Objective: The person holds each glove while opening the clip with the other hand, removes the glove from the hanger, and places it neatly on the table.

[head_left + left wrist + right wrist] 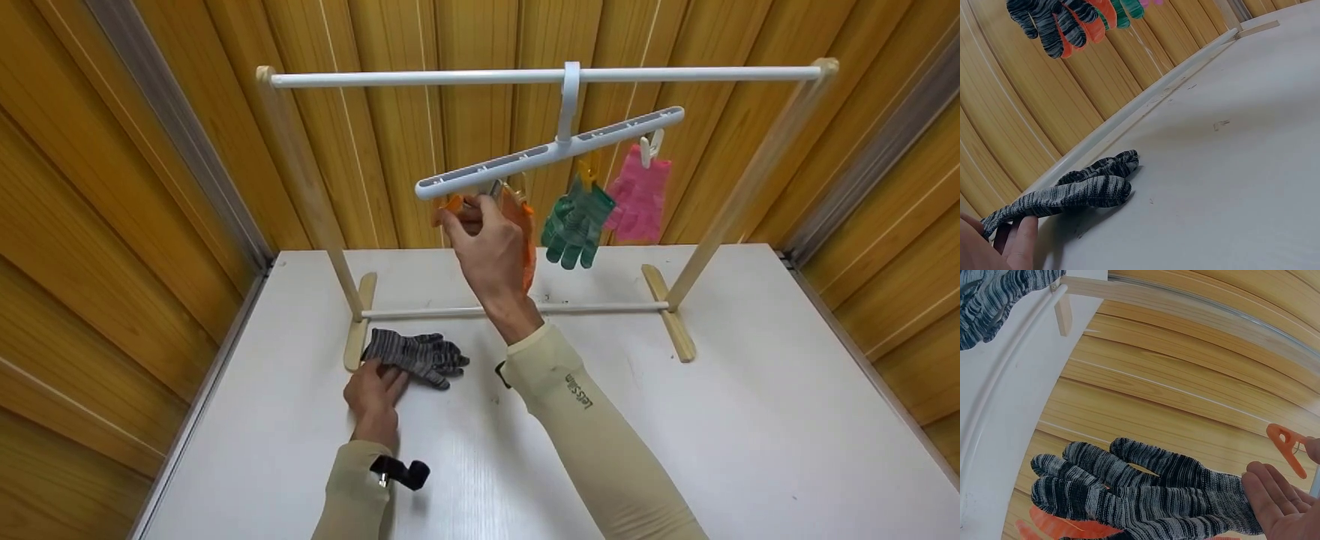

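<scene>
My left hand [373, 394] grips the cuff of a black-and-grey striped glove [412, 352] on the white table, near the rack's left foot; its fingers [1023, 244] show under the cuff. Raised to the hanger's left end, my right hand [487, 244] pinches an orange clothespin [1287, 447], thumb against one handle. Another striped glove [1168, 495] hangs beside the right fingertips, its cuff partly covered by them; the hand hides it in the head view. An orange glove [529, 240] hangs just behind this hand.
The white hanger [502, 163] tilts, left end lower, on the rack's top bar [450, 78]. Farther right hang a green glove [576, 229] by a yellow clip and a pink glove [641, 195] by a white clip. Wooden posts [750, 180] and a lower bar [600, 307] surround the work.
</scene>
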The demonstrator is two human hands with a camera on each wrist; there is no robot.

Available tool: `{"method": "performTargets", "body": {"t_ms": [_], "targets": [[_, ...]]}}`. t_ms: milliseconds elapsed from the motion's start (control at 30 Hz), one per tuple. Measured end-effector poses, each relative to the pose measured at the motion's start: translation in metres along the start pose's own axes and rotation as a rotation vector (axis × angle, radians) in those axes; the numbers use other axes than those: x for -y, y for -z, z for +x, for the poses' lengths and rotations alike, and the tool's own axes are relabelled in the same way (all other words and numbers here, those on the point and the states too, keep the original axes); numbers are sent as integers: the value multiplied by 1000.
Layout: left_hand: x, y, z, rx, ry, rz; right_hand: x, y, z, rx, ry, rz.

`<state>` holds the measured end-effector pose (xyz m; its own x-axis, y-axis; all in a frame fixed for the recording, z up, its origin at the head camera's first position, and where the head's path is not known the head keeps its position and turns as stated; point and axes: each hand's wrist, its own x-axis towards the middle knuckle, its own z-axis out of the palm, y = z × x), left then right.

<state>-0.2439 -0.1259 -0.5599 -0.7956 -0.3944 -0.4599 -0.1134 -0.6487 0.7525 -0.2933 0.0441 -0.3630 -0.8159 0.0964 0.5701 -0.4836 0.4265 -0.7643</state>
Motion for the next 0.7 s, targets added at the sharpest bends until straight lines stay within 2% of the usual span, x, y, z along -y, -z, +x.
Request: {"method": "performTargets", "body": {"t_ms": [433,700], "targets": [[4,2,1,-24,-11,47,0,1,0,-10,32,5],[3,2,2,-12,-4,50,-1,0,0,-21,55,7]]}}
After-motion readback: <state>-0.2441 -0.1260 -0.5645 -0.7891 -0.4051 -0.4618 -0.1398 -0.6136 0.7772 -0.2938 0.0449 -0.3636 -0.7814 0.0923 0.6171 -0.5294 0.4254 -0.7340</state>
